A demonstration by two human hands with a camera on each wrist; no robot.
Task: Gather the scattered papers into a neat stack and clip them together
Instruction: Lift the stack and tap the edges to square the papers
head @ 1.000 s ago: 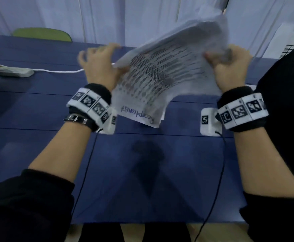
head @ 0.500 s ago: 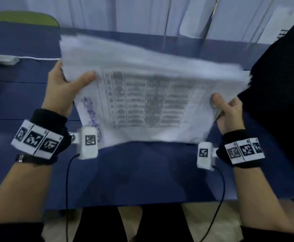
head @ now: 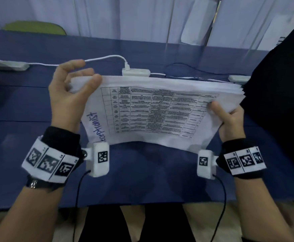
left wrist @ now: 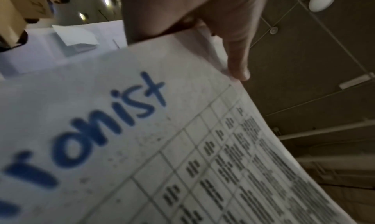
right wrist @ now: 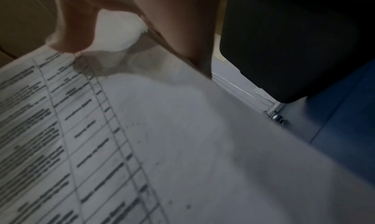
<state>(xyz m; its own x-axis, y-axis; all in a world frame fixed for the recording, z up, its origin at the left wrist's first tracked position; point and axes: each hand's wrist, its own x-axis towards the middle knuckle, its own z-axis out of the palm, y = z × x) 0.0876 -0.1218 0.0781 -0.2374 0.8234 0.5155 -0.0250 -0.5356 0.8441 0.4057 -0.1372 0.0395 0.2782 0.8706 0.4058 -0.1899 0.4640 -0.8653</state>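
We hold the thick white stack of printed table sheets (head: 153, 112) above the blue table (head: 29, 105): left hand (head: 69, 95) pinches one corner, right hand (head: 228, 119) grips the opposite edge. Squaring step; next, tap edges flush. No clip visible.

My top white printed sheet (head: 153, 112) bears blue handwriting ending "ceptionist" (the first letters are hidden behind my wrist camera). Its table text is too blurred to read.
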